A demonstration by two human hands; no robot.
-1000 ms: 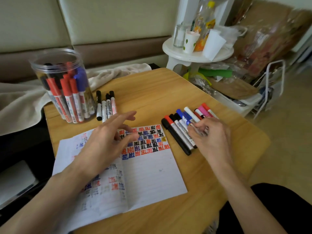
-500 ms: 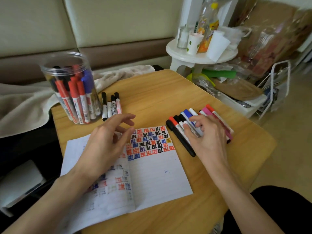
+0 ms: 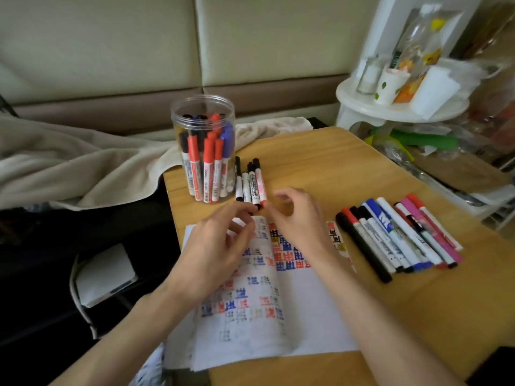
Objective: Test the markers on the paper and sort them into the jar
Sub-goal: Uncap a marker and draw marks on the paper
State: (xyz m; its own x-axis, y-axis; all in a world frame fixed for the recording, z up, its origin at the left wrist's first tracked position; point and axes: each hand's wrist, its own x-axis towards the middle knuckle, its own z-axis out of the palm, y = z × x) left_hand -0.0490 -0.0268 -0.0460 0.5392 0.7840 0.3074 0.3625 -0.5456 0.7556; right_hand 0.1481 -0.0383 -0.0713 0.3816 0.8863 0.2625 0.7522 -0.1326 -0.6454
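- Step in hand, by judgement: picking one from the group of four markers (image 3: 250, 182) lying on the worktop (image 3: 334, 168) just ahead of both grips, for a test stroke or for sorting
- Over the paper (image 3: 306, 302), the left grip (image 3: 220, 246), loosely bent and apart, with nothing seen inside, tips at or almost at the near ends of the group
- Close beside it, the right grip (image 3: 298, 218), thumb and forefinger drawn near the reddish end of the rightmost marker; too blurred to tell whether clamped on it or merely close
- Just beyond and left of the left grip, the jar (image 3: 203, 146), upright, close beside the group, already holding many red, black and blue markers
- Well to the right of the right grip, a longer row of markers (image 3: 398, 238), untouched, probably awaiting a test
- For the next move: pinch one barrel only, lift without rolling its neighbours, then uncap over bare paper beneath the grips, or carry straight to the jar mouth
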